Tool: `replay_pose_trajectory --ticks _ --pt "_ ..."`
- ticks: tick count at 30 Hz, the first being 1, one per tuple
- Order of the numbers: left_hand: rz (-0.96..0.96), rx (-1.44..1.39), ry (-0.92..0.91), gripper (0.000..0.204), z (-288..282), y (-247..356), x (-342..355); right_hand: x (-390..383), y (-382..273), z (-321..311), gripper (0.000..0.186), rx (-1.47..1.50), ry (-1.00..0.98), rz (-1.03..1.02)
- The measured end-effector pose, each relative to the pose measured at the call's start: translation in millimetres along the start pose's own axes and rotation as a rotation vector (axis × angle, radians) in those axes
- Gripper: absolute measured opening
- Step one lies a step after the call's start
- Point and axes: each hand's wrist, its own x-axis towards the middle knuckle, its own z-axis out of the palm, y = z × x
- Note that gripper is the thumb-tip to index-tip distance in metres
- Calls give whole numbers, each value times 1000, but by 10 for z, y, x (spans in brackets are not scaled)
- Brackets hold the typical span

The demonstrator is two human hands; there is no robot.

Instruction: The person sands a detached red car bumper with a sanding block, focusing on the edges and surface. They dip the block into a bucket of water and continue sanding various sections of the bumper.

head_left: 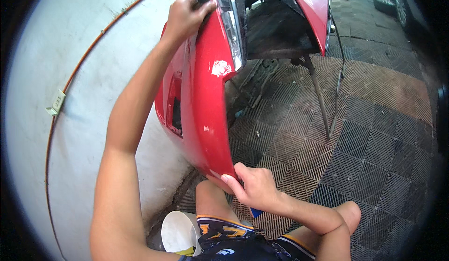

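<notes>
A glossy red car bumper [206, 120] stands upright in front of me, its outer face marked by light reflections. My left hand [186, 15] reaches to its top, fingers bent and closed over the upper edge beside a dark opening. Lower down, my right hand [255, 186] grips the bumper's bottom right edge. The right thumb lies on the red face, while the other fingers are mostly hidden behind the edge. Under the right wrist shows a small blue piece [256, 212]; I cannot tell what it is. A strip of silver and dark trim [230, 32] runs beside the upper bumper.
Another red panel [312, 8] with a dark inner side rests on a thin metal stand [318, 92] at the right. A white bucket [177, 233] sits by my legs. Along the pale wall [103, 158] runs an orange cable with an outlet box [57, 103]. A car wheel [400, 7] shows far right.
</notes>
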Motion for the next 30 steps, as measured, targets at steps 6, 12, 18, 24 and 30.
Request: replay_pose_trajectory --ticks 6,12,18,24,30 --pt "-193 -146 -5 27 136 -170 362 12 -10 20 33 5 12 -1" --pt "62 -54 -39 32 -217 642 -529 -21 62 -16 33 -6 4 17" --pt "-118 -50 -161 33 -318 399 -316 19 -27 59 29 10 23 -19" --pt "134 -46 -81 27 -252 775 -703 25 61 -17 29 -6 -13 14" --pt "50 -95 -132 30 -374 763 -664 9 -21 55 27 26 -18 4"
